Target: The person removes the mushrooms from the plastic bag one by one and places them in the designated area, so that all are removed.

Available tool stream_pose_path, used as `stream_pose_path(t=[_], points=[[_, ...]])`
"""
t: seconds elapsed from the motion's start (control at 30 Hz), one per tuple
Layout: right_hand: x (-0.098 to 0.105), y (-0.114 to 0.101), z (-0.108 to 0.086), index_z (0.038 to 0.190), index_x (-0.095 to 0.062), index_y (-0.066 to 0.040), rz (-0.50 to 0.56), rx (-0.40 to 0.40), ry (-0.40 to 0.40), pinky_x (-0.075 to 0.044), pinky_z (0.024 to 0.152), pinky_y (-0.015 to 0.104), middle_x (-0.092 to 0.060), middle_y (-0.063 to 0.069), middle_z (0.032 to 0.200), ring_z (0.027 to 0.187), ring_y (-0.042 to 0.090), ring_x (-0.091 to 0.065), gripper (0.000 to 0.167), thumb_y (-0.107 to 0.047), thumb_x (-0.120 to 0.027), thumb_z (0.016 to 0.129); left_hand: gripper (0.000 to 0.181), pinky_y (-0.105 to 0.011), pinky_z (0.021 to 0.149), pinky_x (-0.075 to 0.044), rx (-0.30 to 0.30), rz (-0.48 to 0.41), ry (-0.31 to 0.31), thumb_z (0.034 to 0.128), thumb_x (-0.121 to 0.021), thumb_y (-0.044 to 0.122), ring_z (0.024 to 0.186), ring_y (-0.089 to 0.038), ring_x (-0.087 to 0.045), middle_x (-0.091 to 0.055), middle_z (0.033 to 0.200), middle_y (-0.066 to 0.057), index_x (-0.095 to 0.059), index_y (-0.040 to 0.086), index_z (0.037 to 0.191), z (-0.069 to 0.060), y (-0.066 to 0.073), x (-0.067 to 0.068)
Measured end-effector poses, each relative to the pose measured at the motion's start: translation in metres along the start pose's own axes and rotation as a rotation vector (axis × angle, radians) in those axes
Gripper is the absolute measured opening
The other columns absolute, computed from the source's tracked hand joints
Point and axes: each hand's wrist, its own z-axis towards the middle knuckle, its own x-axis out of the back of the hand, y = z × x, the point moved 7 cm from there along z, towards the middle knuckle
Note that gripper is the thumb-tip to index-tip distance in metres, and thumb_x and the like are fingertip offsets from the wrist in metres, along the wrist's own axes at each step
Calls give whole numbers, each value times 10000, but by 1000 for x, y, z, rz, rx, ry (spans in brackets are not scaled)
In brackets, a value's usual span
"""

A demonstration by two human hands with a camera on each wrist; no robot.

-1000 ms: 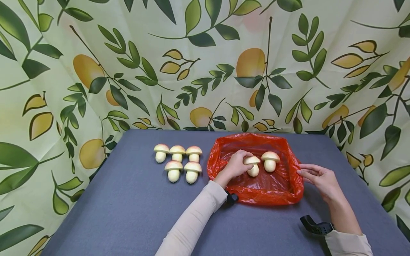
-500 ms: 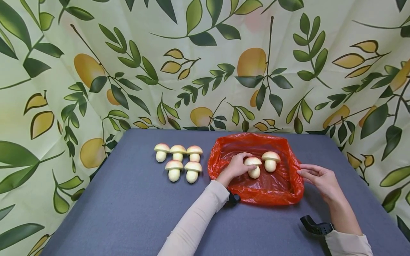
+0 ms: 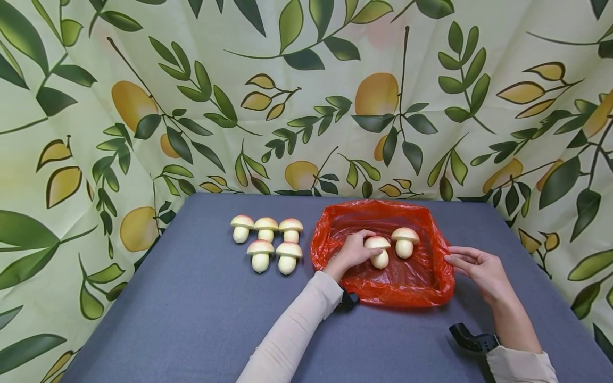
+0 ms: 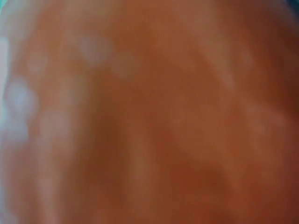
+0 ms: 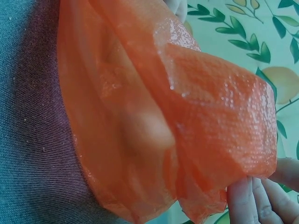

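Observation:
Inside the red plastic bag [image 3: 383, 294], two toy mushrooms stand side by side. My left hand [image 3: 353, 251] reaches in over the bag's left side and grips the left mushroom [image 3: 379, 244] by its near side. The right-hand mushroom [image 3: 404, 242] stands a little apart from it, touched by no hand. At the bag's right rim, my right hand [image 3: 479, 270] pinches the plastic between thumb and fingers. Through the translucent bag wall [image 5: 215, 116] in the right wrist view, a pale rounded shape shows. Blurred red plastic [image 4: 149, 112] fills the left wrist view.
Several more mushrooms [image 3: 266, 244] stand in two rows on the grey-blue table [image 3: 191, 303], left of the bag. A leaf-and-fruit patterned cloth [image 3: 306, 96] hangs behind the table and along its sides.
The left hand and its mushroom have shifted very slightly toward the near side within the bag. My right hand stays at the rim.

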Motion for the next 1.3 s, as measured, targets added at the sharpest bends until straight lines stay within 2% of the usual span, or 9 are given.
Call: stream_pose_path(t=[0.33,0.57,0.8,1.07,1.3], points=[[1,1,0,887,-655,-433,28,6,-3,-564,692,144,-678,-293,801,762,-85,-649,202,-236,-637,929,435,-218,866,-507,-2,-31,-13,861,-717,222,1021,-182,-632,-671,1203,-120,-604,68,1252,-4,0,2],[0,-1,1,866,-676,-409,83,36,2,-552,660,130,-692,-269,792,747,-84,-650,250,-171,-635,928,445,-192,873,-492,-42,15,-2,853,-714,225,1038,-190,-639,-679,1200,-119,-603,60,1252,-5,3,5],[-1,-2,1,862,-682,-399,112,38,-1,-552,653,127,-699,-258,789,739,-80,-655,268,-145,-629,929,455,-215,880,-499,-37,10,1,857,-718,229,1051,-202,-636,-671,1219,-117,-593,69,1264,-6,6,8],[-1,-2,1,864,-683,-403,110,36,-4,-551,656,126,-700,-259,794,745,-80,-653,265,-152,-631,928,457,-217,895,-501,-67,24,7,869,-711,225,1082,-214,-633,-660,1247,-114,-588,63,1278,-9,14,15],[-1,-2,2,856,-681,-406,101,35,-3,-552,652,127,-698,-260,787,737,-81,-654,267,-154,-631,929,466,-221,893,-505,-54,15,3,877,-705,232,1079,-207,-632,-655,1259,-107,-576,79,1297,-11,16,19]])
